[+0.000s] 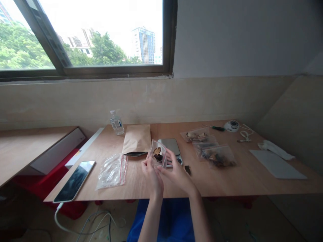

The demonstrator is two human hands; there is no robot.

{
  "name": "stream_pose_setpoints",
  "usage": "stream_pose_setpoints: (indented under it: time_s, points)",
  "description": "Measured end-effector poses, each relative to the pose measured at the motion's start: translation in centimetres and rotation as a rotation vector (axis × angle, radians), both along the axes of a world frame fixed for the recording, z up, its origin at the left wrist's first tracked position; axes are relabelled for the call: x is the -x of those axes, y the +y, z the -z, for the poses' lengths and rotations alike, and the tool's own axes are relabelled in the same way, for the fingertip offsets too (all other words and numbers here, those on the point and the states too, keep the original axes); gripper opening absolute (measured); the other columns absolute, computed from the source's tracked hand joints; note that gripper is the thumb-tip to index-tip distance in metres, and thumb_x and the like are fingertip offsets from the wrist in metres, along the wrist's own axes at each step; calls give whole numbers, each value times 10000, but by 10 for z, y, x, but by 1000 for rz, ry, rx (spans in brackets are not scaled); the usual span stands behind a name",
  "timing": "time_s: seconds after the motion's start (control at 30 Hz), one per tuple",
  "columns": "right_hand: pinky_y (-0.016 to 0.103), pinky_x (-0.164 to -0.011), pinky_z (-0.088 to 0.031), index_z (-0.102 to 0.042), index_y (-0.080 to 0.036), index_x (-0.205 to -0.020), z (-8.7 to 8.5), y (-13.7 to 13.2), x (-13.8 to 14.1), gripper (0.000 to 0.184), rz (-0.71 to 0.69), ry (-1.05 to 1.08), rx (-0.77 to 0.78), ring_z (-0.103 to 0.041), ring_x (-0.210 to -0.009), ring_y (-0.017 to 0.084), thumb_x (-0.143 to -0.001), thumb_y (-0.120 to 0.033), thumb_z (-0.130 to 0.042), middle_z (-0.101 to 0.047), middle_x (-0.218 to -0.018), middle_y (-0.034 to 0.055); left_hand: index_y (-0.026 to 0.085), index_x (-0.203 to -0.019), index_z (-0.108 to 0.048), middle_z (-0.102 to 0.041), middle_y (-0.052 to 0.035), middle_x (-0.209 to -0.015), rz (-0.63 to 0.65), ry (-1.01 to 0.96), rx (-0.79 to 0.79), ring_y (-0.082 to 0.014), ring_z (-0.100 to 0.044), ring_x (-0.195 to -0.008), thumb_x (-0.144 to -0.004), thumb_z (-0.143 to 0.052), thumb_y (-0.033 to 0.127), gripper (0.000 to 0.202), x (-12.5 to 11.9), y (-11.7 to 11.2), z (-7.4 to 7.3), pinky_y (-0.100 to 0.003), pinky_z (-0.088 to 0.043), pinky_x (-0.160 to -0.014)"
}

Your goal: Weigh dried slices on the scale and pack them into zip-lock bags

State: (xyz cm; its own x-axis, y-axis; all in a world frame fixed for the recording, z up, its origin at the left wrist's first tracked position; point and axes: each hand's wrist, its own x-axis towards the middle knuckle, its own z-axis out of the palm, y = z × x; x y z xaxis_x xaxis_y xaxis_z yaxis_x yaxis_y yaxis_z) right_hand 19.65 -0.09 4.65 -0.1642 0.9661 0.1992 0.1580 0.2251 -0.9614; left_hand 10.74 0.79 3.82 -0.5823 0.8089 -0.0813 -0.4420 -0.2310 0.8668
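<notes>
Both my hands hold a small clear zip bag (162, 160) with brown and dark dried slices (157, 153) inside, just in front of the kitchen scale (169, 147). My left hand (152, 173) pinches the bag's left side. On the right side and bottom of the bag, my right hand (175, 171) has its fingers closed. The scale's metal plate shows behind the bag, its front partly hidden by my right hand. A loose dark piece (187, 169) lies on the table right of that hand. Behind my left hand lies a brown paper pouch (137, 139), its mouth towards me.
Empty clear zip bags (111, 171) and a phone (75, 181) on a cable lie left. A plastic bottle (116, 122) stands behind. To the right are filled bags (218, 155), a screwdriver (217, 128), a white dome camera (231, 126) and a white sheet (277, 164).
</notes>
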Motion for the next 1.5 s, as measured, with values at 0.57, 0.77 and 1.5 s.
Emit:
stream_pose_setpoints:
  time_s: [0.57, 0.77, 1.5]
  points:
    - [381, -848, -496, -667, -183, -1019, 0, 3, -27, 437, 64, 294, 16, -671, -874, 227, -866, -523, -437, -720, -903, 82, 198, -1084, -568, -660, -57, -978, 313, 168, -90, -155, -615, -869, -744, -639, 386, 395, 43, 10, 11, -258, -452, -767]
    - [385, -835, -495, -657, -185, -1052, 5, 7, -29, 501, 118, 293, 9, -672, -847, 217, -870, -561, -380, -721, -832, 68, 131, -771, -655, -651, -33, -743, 434, 150, -89, -127, -582, -688, -706, -668, 409, 285, 43, 11, 20, -215, -424, -654]
    - [290, -656, -506, -645, -177, -831, 19, 16, -36, 275, 406, 330, -67, -646, -656, 171, -763, -443, -622, -712, -766, 50, 156, -824, -664, -653, -11, -676, 126, 247, -68, -132, -614, -615, -681, -683, 406, 289, 49, 8, 11, -215, -456, -579]
